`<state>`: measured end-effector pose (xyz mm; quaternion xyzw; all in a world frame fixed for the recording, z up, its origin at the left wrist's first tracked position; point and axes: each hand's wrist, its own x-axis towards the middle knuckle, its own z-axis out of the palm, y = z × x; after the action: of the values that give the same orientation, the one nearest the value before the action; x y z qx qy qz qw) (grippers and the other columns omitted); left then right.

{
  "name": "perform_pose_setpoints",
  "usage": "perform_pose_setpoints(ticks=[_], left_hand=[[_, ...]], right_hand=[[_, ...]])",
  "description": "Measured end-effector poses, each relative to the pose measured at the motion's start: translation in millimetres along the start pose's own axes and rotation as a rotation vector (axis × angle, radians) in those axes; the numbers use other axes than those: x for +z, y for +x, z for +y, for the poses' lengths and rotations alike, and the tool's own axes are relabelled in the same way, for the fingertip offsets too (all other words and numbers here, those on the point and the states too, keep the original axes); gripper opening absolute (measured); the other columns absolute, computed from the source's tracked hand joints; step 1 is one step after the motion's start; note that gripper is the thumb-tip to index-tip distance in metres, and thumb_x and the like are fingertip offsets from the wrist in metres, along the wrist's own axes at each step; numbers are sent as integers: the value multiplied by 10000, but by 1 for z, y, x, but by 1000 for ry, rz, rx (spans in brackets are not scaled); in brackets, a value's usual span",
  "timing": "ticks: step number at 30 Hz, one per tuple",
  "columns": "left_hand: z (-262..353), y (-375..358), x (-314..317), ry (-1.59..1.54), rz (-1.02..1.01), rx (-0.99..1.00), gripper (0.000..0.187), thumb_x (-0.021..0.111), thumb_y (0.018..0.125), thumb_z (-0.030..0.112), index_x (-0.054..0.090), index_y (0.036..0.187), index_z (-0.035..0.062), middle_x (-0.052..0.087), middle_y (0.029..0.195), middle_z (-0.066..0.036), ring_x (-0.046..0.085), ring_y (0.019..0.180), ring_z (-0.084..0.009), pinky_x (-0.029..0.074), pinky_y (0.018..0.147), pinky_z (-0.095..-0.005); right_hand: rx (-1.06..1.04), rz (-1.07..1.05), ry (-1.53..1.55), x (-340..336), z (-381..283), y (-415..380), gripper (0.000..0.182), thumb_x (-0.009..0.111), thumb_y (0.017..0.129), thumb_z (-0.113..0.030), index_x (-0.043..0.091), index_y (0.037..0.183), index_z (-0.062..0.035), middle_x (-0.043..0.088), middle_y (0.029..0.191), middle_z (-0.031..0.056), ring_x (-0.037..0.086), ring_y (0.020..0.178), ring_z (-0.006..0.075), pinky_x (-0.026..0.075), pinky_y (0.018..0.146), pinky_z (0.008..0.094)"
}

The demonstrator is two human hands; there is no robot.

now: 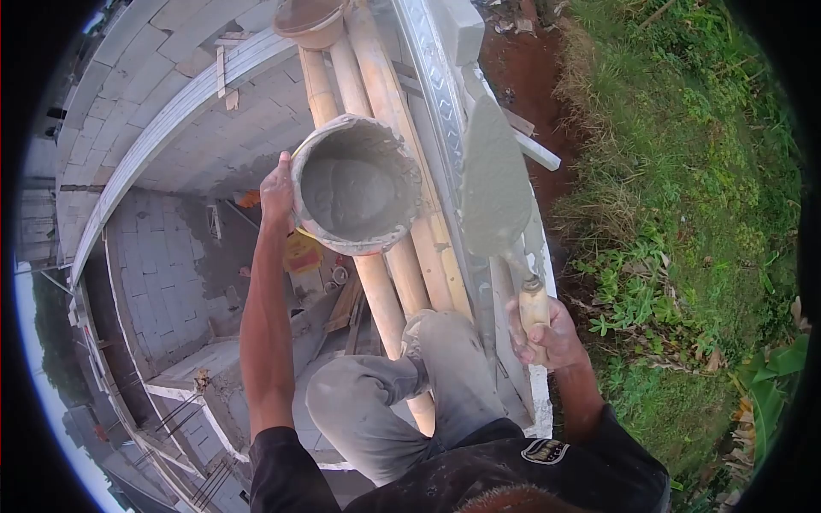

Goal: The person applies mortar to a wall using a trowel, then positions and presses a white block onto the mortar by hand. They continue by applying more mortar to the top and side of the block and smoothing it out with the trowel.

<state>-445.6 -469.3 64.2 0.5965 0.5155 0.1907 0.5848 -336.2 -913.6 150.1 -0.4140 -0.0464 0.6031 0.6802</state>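
My left hand [277, 191] is closed on the left side of a bucket [305, 224] of wet grey mortar [349, 186], which is over the bamboo poles [395, 282]. On the right, my right hand [554, 335] is wrapped round the wooden handle of a trowel [534, 308]. A layer of grey mortar covers the trowel's blade, which points away from me, over the top of the wall [540, 389]. My legs are bent over the poles.
A second bucket [315, 32] stands on the poles farther off. A pale block [456, 30] sits on the wall beside a metal channel [432, 77]. Block walls [158, 256] drop away at the left, with grassy ground [701, 171] far below at the right.
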Motion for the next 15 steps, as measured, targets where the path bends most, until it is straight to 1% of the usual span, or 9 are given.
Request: perform_pose_setpoints(ticks=[2,3,5,7,9,11,12,13,15], left_hand=[[2,17,12,12,31,33,504,487,1015,457,695,992,-1,656,828,-39,577,686,-116,491,649,-302],[-2,19,22,4,15,43,504,487,1015,457,695,992,-1,656,828,-39,577,686,-116,491,649,-302],[-14,19,42,-23,107,94,504,482,1018,446,698,965,-6,651,823,-38,572,694,-121,483,670,-304],[-31,38,54,-61,94,80,504,488,1015,445,704,959,-7,654,828,-40,575,703,-127,483,679,-307],[-38,44,49,-72,103,31,503,494,1012,443,709,954,-8,656,832,-41,579,713,-132,483,688,-310],[-26,45,41,91,166,50,518,504,1003,457,716,967,-14,663,845,-41,589,744,-138,483,715,-316],[-19,38,38,144,200,34,537,498,995,485,716,1012,-5,685,869,-62,601,772,-165,488,758,-347],[-22,37,35,147,201,36,537,498,995,485,716,1012,-5,685,869,-62,601,772,-165,488,758,-347],[-31,41,29,308,261,119,576,465,996,511,707,1026,-11,701,883,-94,613,784,-208,484,798,-378]], right_hand=[[-180,239,-210,-19,-13,-4,325,729,866,-178,548,1072,-3,599,778,42,557,576,91,460,500,242],[-196,251,-216,-24,-16,6,325,729,866,-178,548,1072,-3,599,778,42,557,576,91,460,500,242],[-269,571,-446,-37,-14,40,260,735,846,-144,543,973,-23,604,796,50,567,590,94,471,510,243],[-315,671,-440,-51,4,72,277,738,841,-157,535,988,-39,573,779,26,560,601,92,470,500,254],[-298,683,-345,-54,18,86,243,712,881,-198,550,976,-43,566,764,25,545,579,83,456,491,251],[-222,735,-267,-64,25,102,257,686,909,-229,546,979,-25,545,691,11,522,514,86,455,481,243],[-182,772,-298,-72,27,108,314,653,938,-327,558,971,-29,541,668,18,500,472,100,437,473,252],[-181,770,-294,-80,28,111,314,653,938,-327,558,971,-29,541,668,18,500,472,100,437,473,252],[-240,820,-698,-102,28,122,352,619,953,-378,559,949,-31,540,655,29,522,505,108,428,482,262]])
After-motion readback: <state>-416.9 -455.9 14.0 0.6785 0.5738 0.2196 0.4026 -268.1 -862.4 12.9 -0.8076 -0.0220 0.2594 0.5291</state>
